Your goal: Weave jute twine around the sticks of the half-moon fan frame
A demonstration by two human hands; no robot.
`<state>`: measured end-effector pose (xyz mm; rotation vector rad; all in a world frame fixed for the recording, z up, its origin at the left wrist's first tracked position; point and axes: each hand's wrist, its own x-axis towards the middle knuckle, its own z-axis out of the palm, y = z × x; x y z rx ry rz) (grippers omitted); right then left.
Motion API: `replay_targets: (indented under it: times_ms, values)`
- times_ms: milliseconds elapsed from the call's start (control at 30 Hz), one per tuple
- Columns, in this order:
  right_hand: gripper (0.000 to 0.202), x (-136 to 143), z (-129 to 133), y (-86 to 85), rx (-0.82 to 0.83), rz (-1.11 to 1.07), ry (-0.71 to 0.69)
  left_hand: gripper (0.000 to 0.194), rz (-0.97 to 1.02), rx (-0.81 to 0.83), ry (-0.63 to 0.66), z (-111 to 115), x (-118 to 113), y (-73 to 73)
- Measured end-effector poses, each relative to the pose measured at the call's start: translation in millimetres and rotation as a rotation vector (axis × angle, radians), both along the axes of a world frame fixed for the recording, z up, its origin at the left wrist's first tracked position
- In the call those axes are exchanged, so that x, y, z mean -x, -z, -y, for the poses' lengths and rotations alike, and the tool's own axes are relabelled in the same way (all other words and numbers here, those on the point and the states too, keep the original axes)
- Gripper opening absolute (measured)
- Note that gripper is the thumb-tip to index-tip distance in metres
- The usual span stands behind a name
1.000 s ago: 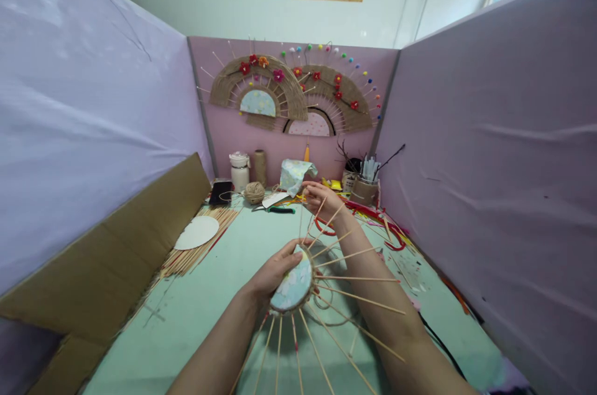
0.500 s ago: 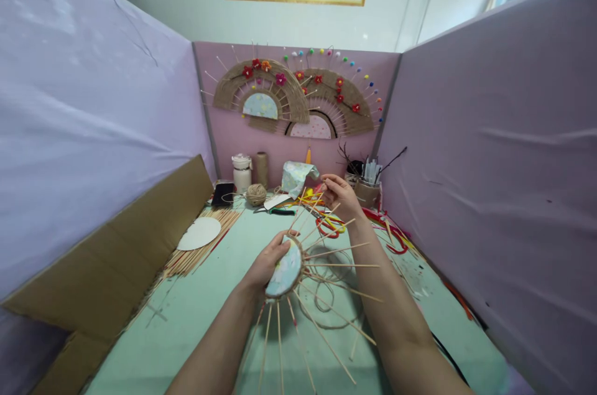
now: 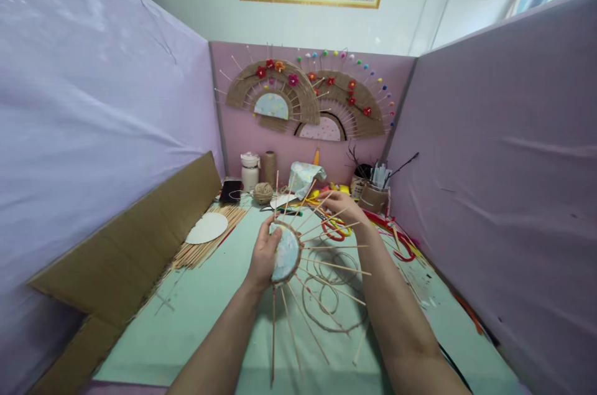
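Observation:
My left hand [image 3: 265, 252] is closed on a half-round fan base [image 3: 286, 253] covered in pale blue patterned cloth, thumb on its face. Thin wooden sticks [image 3: 336, 247] fan out from its curved edge, which is wrapped with brown twine. My right hand [image 3: 342, 203] is beyond the upper right sticks, its fingers pinched together near their tips; what they hold is too small to make out. Loose loops of twine [image 3: 321, 314] lie on the table beneath the sticks, between my forearms.
Red-handled scissors [image 3: 334, 232] lie beyond the sticks. A twine ball [image 3: 263, 193], a white jar [image 3: 250, 172] and a patterned cloth [image 3: 305, 178] stand at the back. Left are a white oval card [image 3: 206, 228], loose sticks [image 3: 186, 255] and a cardboard sheet [image 3: 135, 246].
The fan base has turned counterclockwise, so its straight edge is more upright and sticks point higher. My right hand has lowered slightly. The whole view has shifted a little.

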<state>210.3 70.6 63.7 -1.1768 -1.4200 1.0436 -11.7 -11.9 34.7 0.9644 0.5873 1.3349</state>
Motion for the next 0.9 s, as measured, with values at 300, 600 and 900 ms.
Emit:
replay_targets:
  times_ms: [300, 600, 900]
  values:
    - [0.017, 20.3, 26.0, -16.0, 0.153, 0.717, -0.586, 0.053, -0.04, -0.075, -0.252, -7.6, 5.4, 5.9]
    - [0.023, 20.0, 12.4, -5.0, -0.035, 0.592, -0.453, 0.041, -0.098, -0.098, -0.286, -6.1, 2.0, 8.0]
    - [0.033, 66.3, 14.8, -3.8, -0.19, -0.048, -0.444, 0.039, -0.128, -0.097, -0.28, -7.3, 1.3, 10.5]
